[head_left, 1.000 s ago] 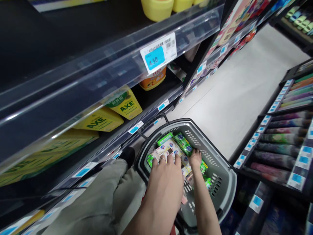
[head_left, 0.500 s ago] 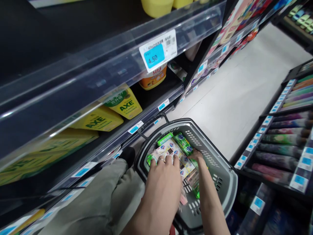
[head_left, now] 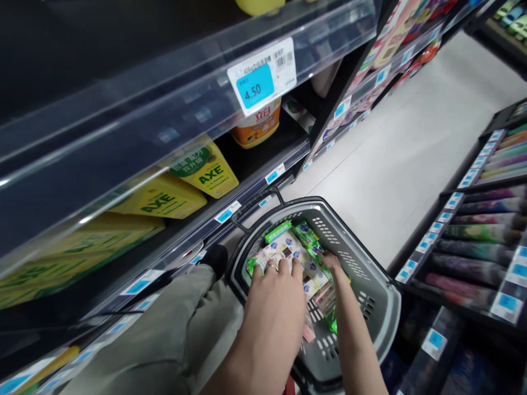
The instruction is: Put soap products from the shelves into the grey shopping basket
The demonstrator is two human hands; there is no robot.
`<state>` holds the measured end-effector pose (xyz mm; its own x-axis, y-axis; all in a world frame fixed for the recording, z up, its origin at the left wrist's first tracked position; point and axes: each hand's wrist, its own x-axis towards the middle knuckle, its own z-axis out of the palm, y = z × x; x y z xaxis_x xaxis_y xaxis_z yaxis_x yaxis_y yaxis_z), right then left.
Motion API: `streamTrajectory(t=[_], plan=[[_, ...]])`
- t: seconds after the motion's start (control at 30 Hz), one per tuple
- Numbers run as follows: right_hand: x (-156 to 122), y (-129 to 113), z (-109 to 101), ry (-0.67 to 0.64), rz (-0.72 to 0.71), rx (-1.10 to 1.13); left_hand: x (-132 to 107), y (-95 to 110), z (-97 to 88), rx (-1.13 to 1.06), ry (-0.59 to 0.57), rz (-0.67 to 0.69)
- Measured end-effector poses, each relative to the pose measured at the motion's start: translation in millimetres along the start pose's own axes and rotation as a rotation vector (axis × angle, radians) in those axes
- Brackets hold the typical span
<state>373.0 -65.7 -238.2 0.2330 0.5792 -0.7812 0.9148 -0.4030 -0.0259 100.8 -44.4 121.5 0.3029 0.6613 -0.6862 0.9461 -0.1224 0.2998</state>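
Note:
A grey shopping basket (head_left: 370,269) with slotted sides holds several small packs. My left hand (head_left: 274,307), a ring on one finger, lies with its fingers slightly apart over the near edge of white boxed packs (head_left: 284,244) with blue and red logos. At the basket's right side, my right hand (head_left: 330,262) reaches down with fingers stretched out against green packs (head_left: 307,235). Part of those fingers is hidden. Below it are a pinkish pack (head_left: 324,298) and another green wrapper (head_left: 331,321). A pink item (head_left: 308,332) lies partly behind my left hand.
On the left, a shelf (head_left: 197,99) with a price label (head_left: 262,75) overhangs yellow AXE bottles (head_left: 212,174) and an orange-labelled bottle (head_left: 258,127). My grey-trousered leg (head_left: 177,329) is beside the basket. Rows of tubes (head_left: 473,233) fill the right rack; pale floor (head_left: 382,159) lies between.
The camera view has shifted slightly. My right hand's fingers have moved a little over the green packs; my left hand and the basket stay almost in place.

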Motion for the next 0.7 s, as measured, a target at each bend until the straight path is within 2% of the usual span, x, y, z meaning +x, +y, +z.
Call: streamTrajectory(t=[0.07,0.27,0.5,0.7], plan=[[-2.7,-2.6,2.5,0.0,0.023,-0.013,0.1,0.4,-0.1,0.001,0.006,0.001],[-10.7,-7.6,2.9,0.042,0.006,-0.012,4.8,3.5,-4.6,-0.018,-0.107,-0.043],[-27.2,-16.9,9.5,0.256,-0.098,-0.147,6.5,4.6,1.9,-0.001,-0.091,-0.033],[-29.9,-43.9,-0.4,0.222,0.056,-0.134,5.4,6.8,0.9,-0.002,-0.057,-0.019]])
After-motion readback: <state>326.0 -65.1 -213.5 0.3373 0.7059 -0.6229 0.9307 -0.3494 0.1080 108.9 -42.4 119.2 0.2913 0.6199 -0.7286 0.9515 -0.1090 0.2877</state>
